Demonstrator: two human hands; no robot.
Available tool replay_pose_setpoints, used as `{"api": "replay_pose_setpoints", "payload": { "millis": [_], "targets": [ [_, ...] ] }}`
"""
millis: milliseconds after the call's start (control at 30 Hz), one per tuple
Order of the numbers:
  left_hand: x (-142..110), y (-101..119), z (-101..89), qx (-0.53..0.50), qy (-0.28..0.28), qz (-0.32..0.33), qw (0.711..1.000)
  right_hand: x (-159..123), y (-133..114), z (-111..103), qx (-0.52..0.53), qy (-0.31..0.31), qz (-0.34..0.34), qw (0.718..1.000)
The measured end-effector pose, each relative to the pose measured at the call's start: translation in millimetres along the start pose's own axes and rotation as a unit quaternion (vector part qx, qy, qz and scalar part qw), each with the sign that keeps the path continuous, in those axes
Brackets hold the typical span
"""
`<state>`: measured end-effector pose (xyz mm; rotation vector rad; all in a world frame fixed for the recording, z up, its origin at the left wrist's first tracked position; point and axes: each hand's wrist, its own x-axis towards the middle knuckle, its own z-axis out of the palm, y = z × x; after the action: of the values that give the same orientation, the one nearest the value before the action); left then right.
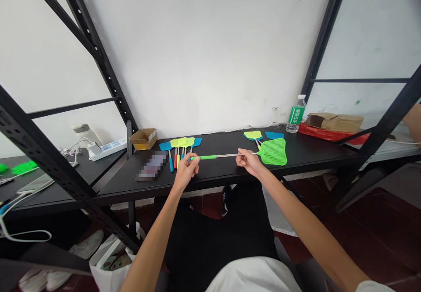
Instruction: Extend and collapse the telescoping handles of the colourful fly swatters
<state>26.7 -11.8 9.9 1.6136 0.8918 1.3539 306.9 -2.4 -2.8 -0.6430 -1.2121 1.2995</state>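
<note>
Far to my left a white power strip lies on the neighbouring shelf, and nearer in a small open cardboard box sits at the back of the black table, with a row of collapsed swatters fanned out just to its right. My left hand is closed around the green grip end of the green fly swatter, pinching it between thumb and fingers above the table's front part. The thin metal rod runs rightward to my right hand, which is pinched on the rod just short of the mesh head; the head itself hovers over or rests on the table, I cannot tell which. Behind it lie two more swatter heads, yellow and blue, and further right a water bottle stands by the wall. I judge the rod to be the weak point: if my hands push or pull out of line it could bend, and a slipping grip could send the head sweeping into the swatters behind it.
</note>
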Motion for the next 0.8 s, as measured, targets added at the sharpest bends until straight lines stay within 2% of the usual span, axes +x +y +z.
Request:
{"api": "replay_pose_setpoints", "payload": {
  "millis": [167, 400, 800],
  "targets": [
    [-1.9, 1.4, 0.2, 0.014, 0.001, 0.017, 1.000, 1.0, 2.0, -1.6, 0.001, -0.001, -0.001, 1.000],
    [-2.6, -1.1, 1.0, 0.022, 0.069, 0.003, 0.997, 1.7, 5.1, -3.0, -0.001, -0.013, 0.006, 1.000],
    [-0.8, -1.6, -1.3, -0.019, 0.024, 0.001, 1.000, -0.5, -1.5, 2.3, 0.010, 0.005, 0.001, 1.000]
  ]
}}
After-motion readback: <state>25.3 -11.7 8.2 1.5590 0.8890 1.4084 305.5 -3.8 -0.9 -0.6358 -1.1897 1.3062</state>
